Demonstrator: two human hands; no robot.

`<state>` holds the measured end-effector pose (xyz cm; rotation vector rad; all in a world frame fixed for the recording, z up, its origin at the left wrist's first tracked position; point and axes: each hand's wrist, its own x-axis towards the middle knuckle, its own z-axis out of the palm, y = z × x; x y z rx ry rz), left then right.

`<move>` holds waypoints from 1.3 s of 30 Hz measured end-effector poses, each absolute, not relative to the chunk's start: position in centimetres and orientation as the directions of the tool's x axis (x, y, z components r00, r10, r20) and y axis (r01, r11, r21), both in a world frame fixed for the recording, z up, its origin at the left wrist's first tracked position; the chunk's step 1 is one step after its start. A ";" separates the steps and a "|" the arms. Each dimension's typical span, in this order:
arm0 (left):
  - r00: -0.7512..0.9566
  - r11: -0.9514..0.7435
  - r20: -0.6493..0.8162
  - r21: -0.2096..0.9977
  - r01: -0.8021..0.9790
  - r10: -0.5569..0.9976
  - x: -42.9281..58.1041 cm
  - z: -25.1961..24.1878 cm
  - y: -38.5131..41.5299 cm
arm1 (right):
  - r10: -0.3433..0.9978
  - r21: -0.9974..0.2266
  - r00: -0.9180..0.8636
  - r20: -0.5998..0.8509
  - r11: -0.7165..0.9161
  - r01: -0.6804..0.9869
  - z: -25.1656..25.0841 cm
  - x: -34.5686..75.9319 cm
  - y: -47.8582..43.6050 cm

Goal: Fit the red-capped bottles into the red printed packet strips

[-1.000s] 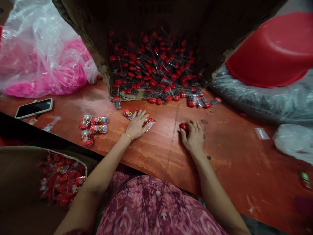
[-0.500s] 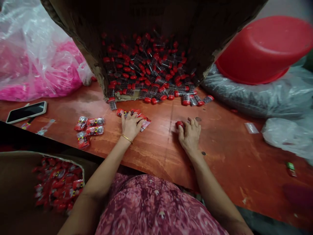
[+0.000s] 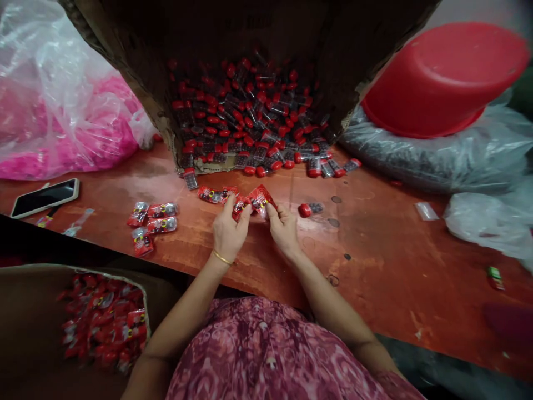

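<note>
My left hand (image 3: 230, 232), a gold bangle at its wrist, is closed on the lower left part of some red printed packets. My right hand (image 3: 285, 232) pinches the right lower edge of a flat red packet (image 3: 260, 197), which lies raised between both hands. How many packets the left fingers hold is hidden. Just beyond the left hand another red packet (image 3: 209, 195) rests on the table. To the right of my right hand a small clear bottle with a red cap (image 3: 306, 210) lies on its side, untouched. Several filled red packets (image 3: 162, 224) are grouped further left.
An open cardboard box (image 3: 156, 103) spills red-capped bottles (image 3: 254, 133) onto the wooden table (image 3: 375, 239). A lower box (image 3: 25, 322) holds red packets. A phone (image 3: 45, 197), pink-filled bag (image 3: 70, 122), red tub (image 3: 441, 83) and clear bags (image 3: 487, 222) stand around.
My right hand has let go of the red-capped bottle and moved left to grip a packet. My left hand has shifted slightly right and closed on the packets.
</note>
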<state>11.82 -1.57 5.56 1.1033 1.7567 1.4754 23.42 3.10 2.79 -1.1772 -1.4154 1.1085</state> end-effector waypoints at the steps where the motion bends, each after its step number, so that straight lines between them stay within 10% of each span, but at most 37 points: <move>1: -0.475 0.101 -0.043 0.990 0.096 0.879 12.0 5.4 -1.7 | 0.989 -0.975 -0.062 0.136 0.144 0.167 2.8 23.7 3.0; 7: -0.316 0.250 -0.422 0.850 -0.464 0.849 14.3 5.6 -1.6 | 0.957 -0.900 -0.159 0.241 0.282 0.333 2.7 23.6 1.2; 14: -0.280 0.306 -0.546 0.747 -0.591 0.790 13.5 6.2 -1.1 | 0.925 -0.787 -0.263 0.275 0.374 0.491 3.5 29.6 4.1; 17: -0.274 0.313 -0.561 0.731 -0.606 0.781 13.2 6.3 -0.9 | 0.911 -0.415 -0.340 0.234 0.410 0.812 2.9 34.9 7.3; 21: -0.197 0.371 -0.598 0.688 -0.624 0.777 13.6 6.2 -0.8 | 0.915 -0.260 -0.394 0.083 0.401 0.878 1.5 38.5 9.0; 39: -0.169 0.381 -0.564 0.719 -0.581 0.808 14.3 6.1 -1.9 | 0.801 -0.696 -0.456 0.388 0.579 0.425 4.6 33.8 -0.5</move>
